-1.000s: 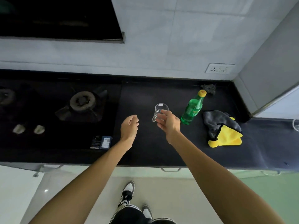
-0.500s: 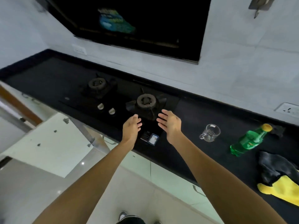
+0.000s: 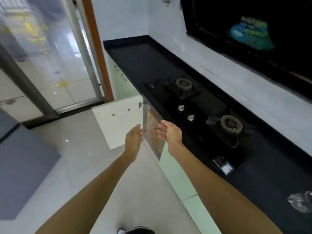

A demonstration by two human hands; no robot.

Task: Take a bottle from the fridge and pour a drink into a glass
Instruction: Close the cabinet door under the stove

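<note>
Black worktop (image 3: 138, 61) runs along the right wall of a narrow kitchen, with a gas stove on it that has two burners (image 3: 183, 83) and two pale knobs (image 3: 181, 108) near the front edge. At the right border of the view stands the glass (image 3: 302, 200), blurred, a little back from the front edge of the worktop, near the person's right forearm. The bottle is not in view, and I cannot say which thing here is the fridge.

Both hands are empty. The left hand (image 3: 134, 139) and the right hand (image 3: 169, 132) are held out in front with fingers straight and relaxed, palms facing each other, over the floor (image 3: 76, 157) just beside the worktop's front edge.

Below them a white cupboard door (image 3: 118, 122) stands open and sticks out into the walking space. I think this is the main danger: a person who walks forward could knock a knee or a hand on it. The floor is shiny, so a quick step could slip. Later, an arm swinging back could push the glass over, because it stands so near the forearm.
</note>
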